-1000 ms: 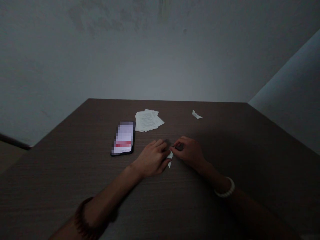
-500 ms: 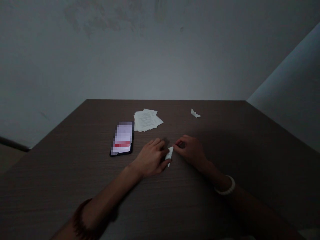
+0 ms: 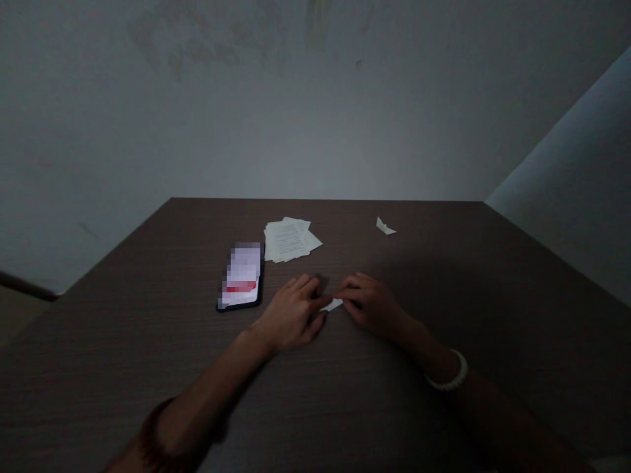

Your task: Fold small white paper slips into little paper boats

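A small folded piece of white paper (image 3: 335,305) lies between my hands near the middle of the table, partly covered by fingers. My left hand (image 3: 296,312) rests on the table with its fingers closed on the paper's left end. From the other side, my right hand (image 3: 372,302) pinches the paper's right end, its index finger stretched over the top edge towards the left fingertips. The exact fold is too small and dark to make out.
A phone (image 3: 241,276) with a lit, blurred screen lies left of my hands. Behind it is a loose stack of printed paper slips (image 3: 288,240). A small folded paper boat (image 3: 385,226) sits at the back right of the brown table (image 3: 148,355). A wall (image 3: 315,118) rises behind.
The paper has turned from near upright to a flatter slant, and less of it shows. My right hand has closed in and now grips its right end.
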`<state>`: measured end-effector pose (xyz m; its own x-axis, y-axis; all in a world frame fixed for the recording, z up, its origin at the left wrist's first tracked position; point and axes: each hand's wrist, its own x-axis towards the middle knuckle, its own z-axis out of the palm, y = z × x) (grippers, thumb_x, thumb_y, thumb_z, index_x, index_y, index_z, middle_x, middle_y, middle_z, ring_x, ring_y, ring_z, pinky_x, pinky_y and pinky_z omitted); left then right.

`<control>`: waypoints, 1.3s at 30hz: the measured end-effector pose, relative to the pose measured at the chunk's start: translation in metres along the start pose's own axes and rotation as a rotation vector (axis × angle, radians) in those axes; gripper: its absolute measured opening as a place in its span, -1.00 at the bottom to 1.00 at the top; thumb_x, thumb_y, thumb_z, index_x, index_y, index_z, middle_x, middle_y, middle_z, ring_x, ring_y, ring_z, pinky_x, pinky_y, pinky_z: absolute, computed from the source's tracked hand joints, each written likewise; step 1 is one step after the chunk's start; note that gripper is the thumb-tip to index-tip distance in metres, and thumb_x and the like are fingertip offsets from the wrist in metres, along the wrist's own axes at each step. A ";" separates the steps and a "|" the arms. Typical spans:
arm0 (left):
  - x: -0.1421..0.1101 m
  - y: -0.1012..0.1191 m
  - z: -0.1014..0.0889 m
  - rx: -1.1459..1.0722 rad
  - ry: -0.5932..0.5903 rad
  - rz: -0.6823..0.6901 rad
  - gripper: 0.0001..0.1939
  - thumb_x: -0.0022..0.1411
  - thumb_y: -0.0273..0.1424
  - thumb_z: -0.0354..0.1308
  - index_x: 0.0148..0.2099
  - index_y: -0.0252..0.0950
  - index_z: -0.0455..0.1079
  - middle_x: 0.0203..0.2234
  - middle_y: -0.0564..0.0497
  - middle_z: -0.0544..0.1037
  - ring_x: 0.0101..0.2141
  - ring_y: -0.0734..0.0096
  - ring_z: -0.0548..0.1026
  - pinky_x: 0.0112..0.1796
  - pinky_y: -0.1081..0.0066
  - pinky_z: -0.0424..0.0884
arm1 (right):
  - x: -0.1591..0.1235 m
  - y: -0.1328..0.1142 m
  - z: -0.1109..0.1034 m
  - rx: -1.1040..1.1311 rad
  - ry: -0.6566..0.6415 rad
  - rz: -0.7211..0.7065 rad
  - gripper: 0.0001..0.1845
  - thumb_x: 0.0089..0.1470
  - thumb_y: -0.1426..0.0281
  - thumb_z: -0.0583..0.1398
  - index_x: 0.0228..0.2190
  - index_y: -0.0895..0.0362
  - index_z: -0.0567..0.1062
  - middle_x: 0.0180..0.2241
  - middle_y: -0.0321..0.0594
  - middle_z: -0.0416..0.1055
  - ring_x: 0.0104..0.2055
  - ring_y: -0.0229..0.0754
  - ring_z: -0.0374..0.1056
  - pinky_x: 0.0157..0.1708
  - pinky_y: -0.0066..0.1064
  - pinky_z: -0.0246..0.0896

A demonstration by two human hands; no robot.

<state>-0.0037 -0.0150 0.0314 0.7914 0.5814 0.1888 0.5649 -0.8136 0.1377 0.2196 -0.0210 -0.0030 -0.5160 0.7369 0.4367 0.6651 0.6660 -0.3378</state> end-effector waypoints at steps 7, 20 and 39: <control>0.002 0.000 -0.001 0.040 -0.011 0.031 -0.76 0.30 -0.35 0.03 -0.13 -0.28 0.49 -0.24 -0.11 0.38 -0.18 0.15 0.30 -0.21 0.21 0.28 | 0.000 -0.002 -0.002 -0.071 -0.054 0.025 -0.76 0.11 0.55 0.17 -0.24 0.06 0.59 -0.26 -0.20 0.40 -0.21 -0.15 0.27 -0.23 -0.33 0.17; -0.001 -0.004 0.000 0.036 0.005 0.042 -0.77 0.30 -0.35 0.05 -0.11 -0.28 0.50 -0.27 -0.11 0.38 -0.22 0.18 0.30 -0.25 0.23 0.29 | 0.002 -0.010 -0.008 -0.133 -0.056 0.057 -0.89 0.07 0.46 0.21 -0.33 0.12 0.56 -0.29 -0.20 0.39 -0.23 -0.15 0.25 -0.26 -0.34 0.14; -0.001 -0.009 0.005 0.009 0.029 0.078 -0.75 0.34 -0.37 0.02 -0.17 -0.26 0.53 -0.29 -0.09 0.38 -0.25 0.24 0.30 -0.28 0.28 0.26 | -0.001 -0.010 -0.002 -0.119 -0.051 0.015 -0.88 0.16 0.40 0.19 -0.32 0.08 0.57 -0.29 -0.20 0.38 -0.24 -0.18 0.24 -0.27 -0.35 0.12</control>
<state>-0.0089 -0.0080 0.0254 0.8262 0.5159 0.2263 0.5038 -0.8564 0.1127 0.2148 -0.0283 0.0020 -0.5300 0.7536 0.3887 0.7310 0.6384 -0.2410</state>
